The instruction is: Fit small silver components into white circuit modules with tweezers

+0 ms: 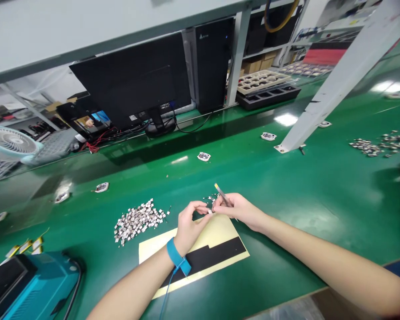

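Note:
My left hand (190,224) is closed in a pinch on a small white part (210,212), just above the top edge of a pale yellow sheet (226,229). My right hand (242,211) grips slim silver tweezers (222,194) with a yellow mark at the upper end; their lower tips are hidden. The fingers of both hands nearly meet at the part. A black strip (220,252) lies along the sheet's lower side. Behind my fingers are a few small loose parts (210,197). Left of the sheet spreads a heap of small white parts (138,222).
A blue wrist strap (176,254) trails its cord over the table. At lower left stands a teal machine (42,284). Several white-rimmed units (204,156) line the green belt behind. A slanted white post (333,84) rises at right, near another heap of parts (366,146).

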Motion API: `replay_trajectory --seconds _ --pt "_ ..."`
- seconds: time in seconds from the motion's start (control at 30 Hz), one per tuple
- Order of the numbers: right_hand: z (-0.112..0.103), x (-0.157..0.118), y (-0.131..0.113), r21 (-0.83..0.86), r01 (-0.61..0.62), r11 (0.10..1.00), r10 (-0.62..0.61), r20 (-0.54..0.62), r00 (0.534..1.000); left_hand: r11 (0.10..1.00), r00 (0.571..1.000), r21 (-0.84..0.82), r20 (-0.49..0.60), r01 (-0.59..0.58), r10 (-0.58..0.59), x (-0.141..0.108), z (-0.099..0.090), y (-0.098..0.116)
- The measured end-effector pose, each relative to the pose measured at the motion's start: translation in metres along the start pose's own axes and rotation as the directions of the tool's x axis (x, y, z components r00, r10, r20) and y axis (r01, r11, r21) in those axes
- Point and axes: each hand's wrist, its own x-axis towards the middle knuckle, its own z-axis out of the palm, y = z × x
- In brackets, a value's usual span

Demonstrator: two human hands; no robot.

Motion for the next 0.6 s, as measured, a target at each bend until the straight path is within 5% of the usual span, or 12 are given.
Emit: replay_trajectory --seconds 0.13,0.6 --pt "-0.0001 -0.0006 -0.0009 -0.016 0.009 1.000 -0.007 0.123 0.992 0.994 0.997 0.080 0.007 -0.072 0.072 0.0013 -0.0013 -0.0011" --pt "0.0005 0.0000 0.0008 -0.022 0.024 0.999 -0.019 0.222 0.975 0.921 0.958 0.268 0.040 -0.284 0.284 -0.0016 -0.0026 0.0023"
